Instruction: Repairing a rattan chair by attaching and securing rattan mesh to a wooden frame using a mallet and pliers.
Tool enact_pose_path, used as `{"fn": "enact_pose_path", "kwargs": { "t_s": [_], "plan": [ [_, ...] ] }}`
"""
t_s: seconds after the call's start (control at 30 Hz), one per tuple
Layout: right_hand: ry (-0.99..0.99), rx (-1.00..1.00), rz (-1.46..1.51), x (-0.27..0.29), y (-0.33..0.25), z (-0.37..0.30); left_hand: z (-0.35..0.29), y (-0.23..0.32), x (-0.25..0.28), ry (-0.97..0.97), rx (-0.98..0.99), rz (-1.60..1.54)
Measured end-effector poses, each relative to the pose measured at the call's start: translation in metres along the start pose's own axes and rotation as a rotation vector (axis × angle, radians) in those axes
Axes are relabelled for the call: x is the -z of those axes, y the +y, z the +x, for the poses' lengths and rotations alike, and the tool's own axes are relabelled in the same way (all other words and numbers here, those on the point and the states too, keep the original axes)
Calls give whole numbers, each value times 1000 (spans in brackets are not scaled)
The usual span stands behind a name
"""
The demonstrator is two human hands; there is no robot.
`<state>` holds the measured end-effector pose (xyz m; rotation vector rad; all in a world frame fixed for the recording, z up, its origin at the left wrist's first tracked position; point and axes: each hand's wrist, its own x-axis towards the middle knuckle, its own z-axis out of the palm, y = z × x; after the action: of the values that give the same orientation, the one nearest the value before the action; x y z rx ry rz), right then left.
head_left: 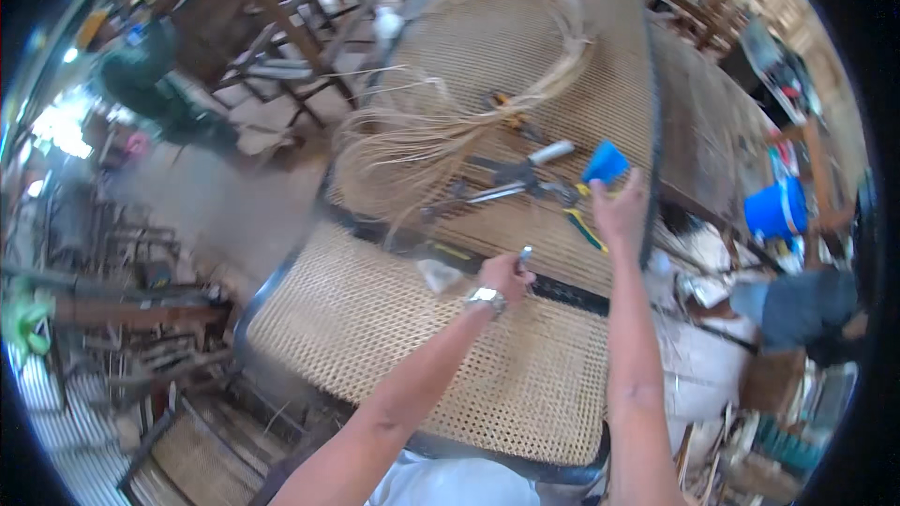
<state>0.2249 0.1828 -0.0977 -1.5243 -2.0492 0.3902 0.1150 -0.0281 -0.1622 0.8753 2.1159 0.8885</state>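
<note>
My left hand (pixel 506 278), with a silver watch on its wrist, is closed round a small tool with a shiny metal end (pixel 526 253); most of the tool is hidden in the fist. It is over the near woven cane panel (pixel 394 319), by the dark frame bar. Farther right, my right hand (pixel 621 211) has its fingers on a blue cup-shaped piece (pixel 606 161). Beside that hand lie yellow-and-green-handled pliers (pixel 586 229). More metal tools (pixel 502 189) and a white-handled tool (pixel 551 152) lie left of them on the far cane panel (pixel 609 66).
A large loose coil of cane strands (pixel 412 145) spreads over the far panel. A small clear plastic bag (pixel 438 274) sits near my left hand. A blue bucket (pixel 776 209) stands right. Wooden chair frames (pixel 309 28) crowd the far left, near a person in dark green (pixel 150 84).
</note>
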Motion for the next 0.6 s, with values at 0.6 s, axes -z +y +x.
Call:
{"fn": "enact_pose_path", "kwargs": {
  "t_s": [0.6],
  "plan": [
    [-116, 337, 603, 142, 37, -62, -141, -47, 166, 302, 4, 159]
  ]
}}
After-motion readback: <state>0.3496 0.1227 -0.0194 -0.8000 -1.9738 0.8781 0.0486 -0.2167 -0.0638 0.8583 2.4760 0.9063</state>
